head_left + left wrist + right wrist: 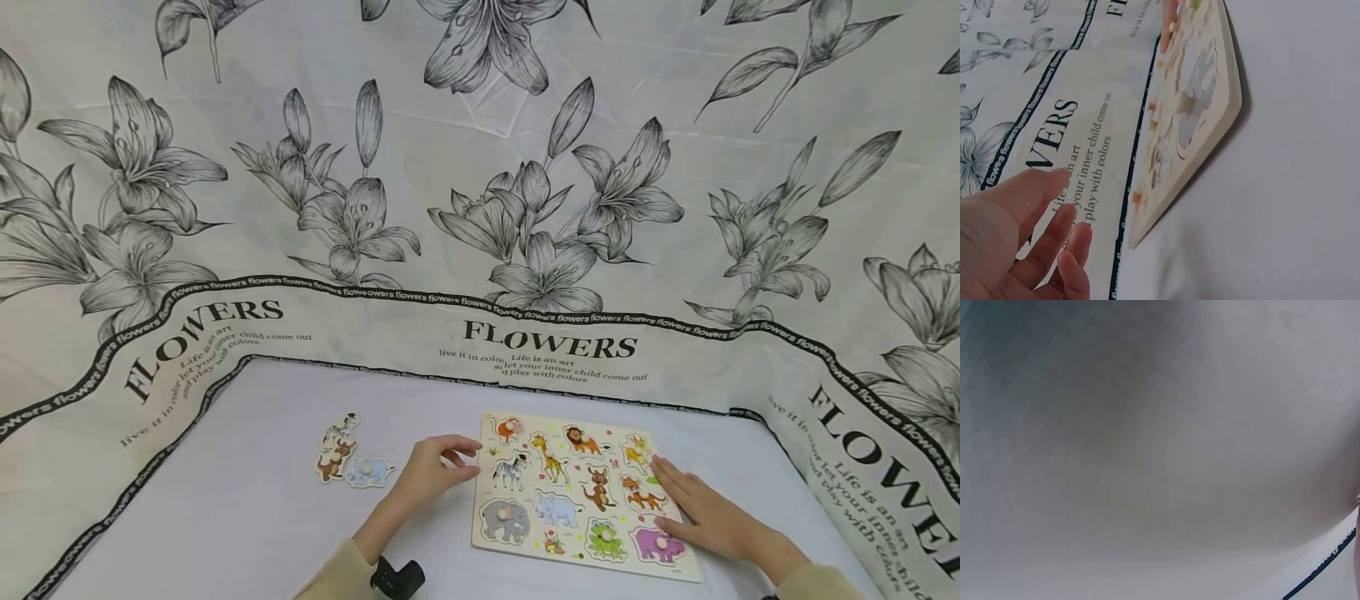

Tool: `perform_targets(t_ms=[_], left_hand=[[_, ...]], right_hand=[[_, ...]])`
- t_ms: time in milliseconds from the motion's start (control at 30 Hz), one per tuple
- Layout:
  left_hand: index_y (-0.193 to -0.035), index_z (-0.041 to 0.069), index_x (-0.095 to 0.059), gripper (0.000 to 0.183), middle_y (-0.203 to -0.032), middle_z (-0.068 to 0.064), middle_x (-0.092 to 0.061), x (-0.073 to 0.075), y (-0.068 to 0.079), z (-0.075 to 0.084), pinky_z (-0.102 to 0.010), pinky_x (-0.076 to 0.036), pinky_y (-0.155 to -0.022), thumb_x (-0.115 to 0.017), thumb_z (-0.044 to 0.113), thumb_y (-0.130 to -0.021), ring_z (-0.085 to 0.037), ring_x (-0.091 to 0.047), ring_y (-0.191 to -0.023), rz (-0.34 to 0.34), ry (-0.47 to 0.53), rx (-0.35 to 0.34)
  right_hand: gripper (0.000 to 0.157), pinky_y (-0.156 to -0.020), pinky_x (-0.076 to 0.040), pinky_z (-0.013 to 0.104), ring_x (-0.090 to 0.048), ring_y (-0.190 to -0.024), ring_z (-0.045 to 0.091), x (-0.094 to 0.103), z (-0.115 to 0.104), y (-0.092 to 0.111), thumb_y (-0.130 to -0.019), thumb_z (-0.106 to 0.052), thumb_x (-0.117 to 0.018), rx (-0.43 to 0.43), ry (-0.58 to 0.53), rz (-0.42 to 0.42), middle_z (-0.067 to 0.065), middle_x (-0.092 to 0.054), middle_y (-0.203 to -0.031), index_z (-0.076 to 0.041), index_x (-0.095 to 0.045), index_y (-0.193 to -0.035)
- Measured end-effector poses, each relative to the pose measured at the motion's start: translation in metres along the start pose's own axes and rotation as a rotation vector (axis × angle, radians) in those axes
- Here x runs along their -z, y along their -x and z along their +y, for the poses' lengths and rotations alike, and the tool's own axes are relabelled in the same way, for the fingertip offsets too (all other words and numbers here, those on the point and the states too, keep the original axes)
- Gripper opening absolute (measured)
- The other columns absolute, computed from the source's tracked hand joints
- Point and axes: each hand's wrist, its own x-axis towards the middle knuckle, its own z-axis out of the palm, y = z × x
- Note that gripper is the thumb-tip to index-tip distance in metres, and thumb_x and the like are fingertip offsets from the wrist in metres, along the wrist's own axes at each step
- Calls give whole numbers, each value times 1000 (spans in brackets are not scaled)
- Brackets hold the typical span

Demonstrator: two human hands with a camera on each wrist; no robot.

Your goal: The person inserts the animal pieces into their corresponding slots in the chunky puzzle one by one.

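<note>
A wooden animal puzzle board (525, 493) lies on the white table, with several knobbed pieces set in it, such as the grey elephant (504, 521), green frog (606, 540) and purple hippo (660, 545). My left hand (435, 471) is at the board's left edge, thumb and fingers loosely bent with nothing between them. In the left wrist view, those fingers are apart, beside the board's rim (1225, 112). My right hand (708, 521) rests along the right edge, fingers straight. The right wrist view is mostly a grey blur.
Left of my left hand lie loose zebra (341, 427), kangaroo (335, 460) and pale blue animal (367, 472) pieces, close together. A white cloth (555, 350) with flower drawings and lettering surrounds the table. A black band (397, 577) is on my left wrist.
</note>
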Motion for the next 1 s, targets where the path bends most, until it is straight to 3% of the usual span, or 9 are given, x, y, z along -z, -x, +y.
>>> perform_targets(t_ms=[533, 1000], left_hand=[[-108, 6, -71, 29, -102, -12, -72, 41, 18, -35, -19, -48, -64, -77, 12, -80, -9, -61, -76, 43, -17, 35], [-107, 6, -71, 28, -102, -10, -72, 70, 39, -52, -21, -50, -68, -76, 12, -80, -3, -61, -77, 59, -62, 42]], right_hand=[[77, -102, 11, -2, 13, -130, -25, 2, -1, 0, -92, -47, -57, 4, -11, 4, 24, -33, -151, -1, -31, -148], [77, -102, 11, -2, 13, -131, -24, 1, 0, 0, -92, -46, -57, 17, -10, 9, 24, -33, -151, -1, -30, -148]])
